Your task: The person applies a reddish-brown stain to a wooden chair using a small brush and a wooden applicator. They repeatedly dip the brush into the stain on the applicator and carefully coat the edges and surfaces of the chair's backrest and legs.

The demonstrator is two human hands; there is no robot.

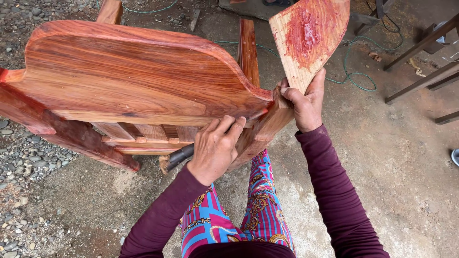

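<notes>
Patterned trousers (258, 210) in pink, blue and gold are seen at six o'clock, with two maroon sleeves (334, 191) rising from the lower edge on either side of them. From the left sleeve the left hand (215, 148) is extended toward the centre, where it is curled over the lower edge of a reddish hardwood chair (129, 76); its fingers are bent together and pressed against the wood, and a dark-handled brush (177, 157) is seen just below it, its handle running under the palm and its pale bristles pointing toward eight o'clock. Whether the handle is truly gripped cannot be told, since the palm side is hidden. At two o'clock from that hand the right hand (306, 102) is closed around the chair's corner post, and its fingers and thumb are clamped on the narrow lower end of a flat wooden offcut (311, 36), which is held upright against the frame. A wet red stain is spread over the offcut's pale face. The chair is tipped over, its broad curved back panel facing the camera and filling the nine to twelve o'clock region, with slats visible beneath. Loose gravel (24, 157) is spread at nine o'clock, a green cord (356, 79) is trailed across the concrete floor (397, 181) at one o'clock, and dark wooden legs (420, 81) are seen at three o'clock.
</notes>
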